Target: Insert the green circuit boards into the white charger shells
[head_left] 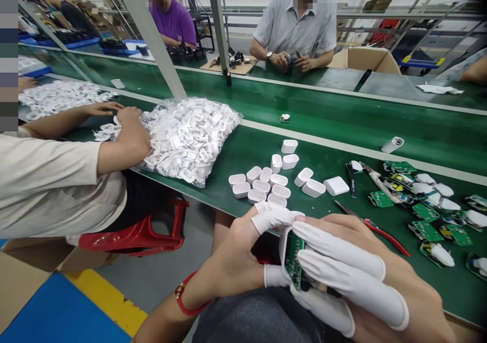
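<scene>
A green circuit board (293, 254) is held in a white charger shell (283, 249) below the near edge of the green surface (342, 125). The left hand (236, 262) is closed on the shell from one side, and the right hand (365, 277), in white finger cots, is closed on the board from the other. Empty white shells (262, 180), red-handled pliers (375, 227) and more boards (426, 211) lie beyond. A bag of white parts (190, 137) is touched by a co-worker's hand (133, 135). Any writing seems too small to be read.
</scene>
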Motion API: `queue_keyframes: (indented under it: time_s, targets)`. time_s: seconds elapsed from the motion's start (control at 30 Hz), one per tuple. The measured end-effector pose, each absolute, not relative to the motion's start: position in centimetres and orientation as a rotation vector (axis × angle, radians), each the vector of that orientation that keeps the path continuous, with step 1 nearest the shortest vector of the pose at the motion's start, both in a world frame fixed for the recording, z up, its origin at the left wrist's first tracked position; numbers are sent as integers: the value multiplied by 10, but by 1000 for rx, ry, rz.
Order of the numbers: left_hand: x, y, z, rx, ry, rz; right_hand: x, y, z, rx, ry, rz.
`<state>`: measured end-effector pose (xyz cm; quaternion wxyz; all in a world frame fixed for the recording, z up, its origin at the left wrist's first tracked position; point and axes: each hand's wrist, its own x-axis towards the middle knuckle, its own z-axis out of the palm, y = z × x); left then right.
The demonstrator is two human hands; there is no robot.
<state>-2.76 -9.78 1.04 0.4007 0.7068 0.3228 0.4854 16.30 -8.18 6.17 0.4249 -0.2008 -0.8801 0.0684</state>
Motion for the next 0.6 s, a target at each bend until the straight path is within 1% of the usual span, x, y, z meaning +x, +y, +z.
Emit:
queue_keyframes:
  time_s: [0.13,0.33,0.53,0.6]
  targets:
    - [-28,-98,12,1757,832,1204,165,-83,60,-502,-2201,207]
    - [-27,-96,11,1658,925,1152,161,-81,44,-529,-2218,333]
    - [-28,-94,9,1572,930,1134,161,-72,36,-508,-2258,346]
    - [-27,-94,6,1599,1000,1153,162,-71,29,-574,-2183,450]
